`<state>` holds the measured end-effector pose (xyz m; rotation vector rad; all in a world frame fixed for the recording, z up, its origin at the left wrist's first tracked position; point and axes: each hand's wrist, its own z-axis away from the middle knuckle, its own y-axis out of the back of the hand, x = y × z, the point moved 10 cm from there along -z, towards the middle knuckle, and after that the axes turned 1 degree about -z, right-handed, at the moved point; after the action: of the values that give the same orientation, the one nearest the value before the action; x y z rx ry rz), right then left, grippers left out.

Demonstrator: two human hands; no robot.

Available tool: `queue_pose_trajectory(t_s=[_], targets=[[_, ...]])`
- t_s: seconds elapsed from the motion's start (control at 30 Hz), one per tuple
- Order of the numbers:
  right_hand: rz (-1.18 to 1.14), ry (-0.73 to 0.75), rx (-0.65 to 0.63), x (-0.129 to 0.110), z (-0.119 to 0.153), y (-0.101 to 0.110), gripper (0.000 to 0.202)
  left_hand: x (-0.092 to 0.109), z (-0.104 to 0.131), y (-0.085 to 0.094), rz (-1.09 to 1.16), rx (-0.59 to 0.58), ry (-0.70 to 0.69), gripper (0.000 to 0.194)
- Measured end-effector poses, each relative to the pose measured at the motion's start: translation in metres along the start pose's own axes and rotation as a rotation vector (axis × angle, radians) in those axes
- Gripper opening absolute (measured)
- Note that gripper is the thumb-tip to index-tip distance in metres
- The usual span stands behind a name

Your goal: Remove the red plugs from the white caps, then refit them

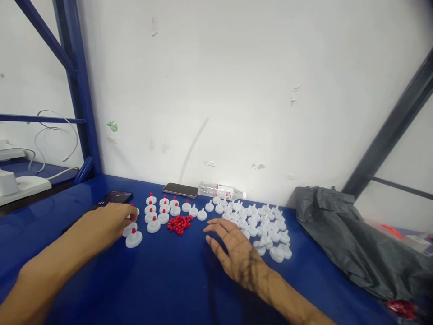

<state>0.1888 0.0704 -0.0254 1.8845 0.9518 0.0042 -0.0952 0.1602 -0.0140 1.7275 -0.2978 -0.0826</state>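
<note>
My left hand [120, 217] is closed in a pinch at the left end of the rows, its fingertips on a white nozzle cap [136, 211] that they partly hide. Around it stand several white nozzle caps with red tips [134, 239], upright in rough rows. My right hand [232, 250] is held palm down with its fingers stretched out and nothing in them. It is between a pile of small red tips [180, 224] on its left and a crowd of white nozzle caps without red tips [264, 225] on its right.
A clear plastic bottle [221, 191] and a phone [180, 190] lie along the wall. Another phone [117, 197], its screen lit, is behind my left hand. A dark plastic bag [341, 234] covers the right side of the blue table [162, 280]. Blue rack posts [79, 85] rise at the left.
</note>
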Motion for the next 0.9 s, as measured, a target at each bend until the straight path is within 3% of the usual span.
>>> queue_pose_trajectory(t_s=[0.07, 0.17, 0.23, 0.4, 0.53, 0.67, 0.9], targets=[[0.002, -0.016, -0.021, 0.003, 0.001, -0.005, 0.025, 0.01, 0.001, -0.001, -0.072, -0.023, -0.01, 0.031], [0.007, -0.057, -0.047, 0.01, -0.001, -0.015, 0.033, 0.041, 0.006, 0.016, -0.146, 0.123, -0.077, 0.038], [0.021, -0.082, -0.053, 0.014, -0.005, -0.021, 0.044, 0.065, 0.01, 0.017, -0.136, 0.157, -0.136, 0.04], [0.063, -0.031, -0.099, 0.015, -0.026, -0.039, 0.062, 0.11, 0.019, -0.025, -0.01, -0.025, -0.285, 0.039], [0.083, 0.01, -0.083, 0.016, -0.035, -0.042, 0.059, 0.114, 0.024, -0.035, 0.021, 0.01, -0.286, 0.055], [0.041, 0.022, -0.014, 0.011, -0.031, -0.032, 0.045, 0.115, 0.025, -0.038, 0.054, 0.002, -0.313, 0.053], [0.034, -0.001, 0.004, 0.005, -0.024, -0.026, 0.041, 0.122, 0.024, -0.043, 0.003, -0.017, -0.353, 0.05]])
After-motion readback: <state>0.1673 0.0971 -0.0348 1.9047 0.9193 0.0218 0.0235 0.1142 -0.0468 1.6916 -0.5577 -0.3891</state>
